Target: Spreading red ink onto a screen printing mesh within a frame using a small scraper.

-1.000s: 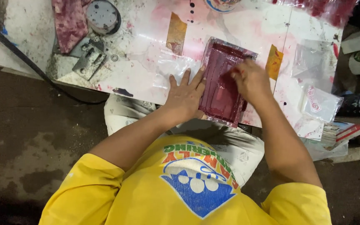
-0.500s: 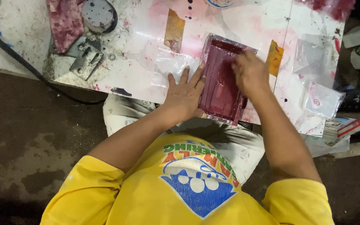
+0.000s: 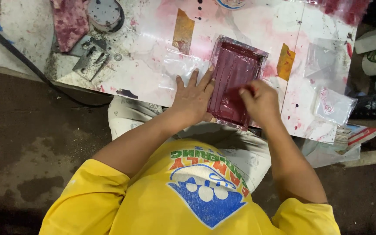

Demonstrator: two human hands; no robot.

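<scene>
Looks like mid-stroke on a small printing frame (image 3: 236,80) — it lies flat on the desk (image 3: 153,78), near the edge closest to the person. The left hand (image 3: 193,98) is spread flat, fingers fanned out, pressing on the frame's left border and partly on the clear plastic sheet beside it. The right hand (image 3: 261,102) is curled shut over something at the frame's lower right part; I can't tell what it pinches, it's covered by the fingers and a bit blurred.

How far along? My guess is the ink is already spread across the whole mesh, since the inside is evenly dark red from top to bottom. The frame is not lifted, so whatever sits under it is not visible yet.

The frame itself: rectangular, tilted a little clockwise, coated in maroon ink, with a glossy plastic-looking rim. Around it — a yellow tape strip (image 3: 285,62) just right of the frame, another tape strip (image 3: 183,25) up and left of it, small clear bags (image 3: 334,102) further right, a metal bracket (image 3: 90,57) well off to the left.
</scene>
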